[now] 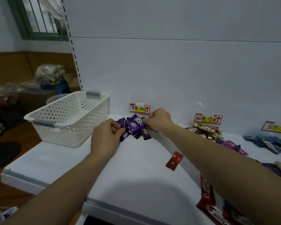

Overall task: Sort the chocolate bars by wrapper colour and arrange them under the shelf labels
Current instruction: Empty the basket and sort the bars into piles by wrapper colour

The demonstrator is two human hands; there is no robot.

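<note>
Left hand [106, 135] grip pinches the purple pile [134, 127] at its left edge; right hand [158, 120] grip is clamped on its right edge. The pile lies on the shelf [136, 168] just under the purple label [139, 108]. Step: squaring up purples. Next, likely: fetch the stray purple bars [230, 144] beside the brown pile [204, 129].

Reaches forward with both bare forearms, hands drawn close together. Turns the left hand [106, 135] back upward, fingers [116, 127] curled, pinching a small shiny purple-wrapped chocolate bar [122, 122]. Pinches the end of a second purple-wrapped bar [137, 121] with the right hand [159, 119], knuckles raised.
</note>
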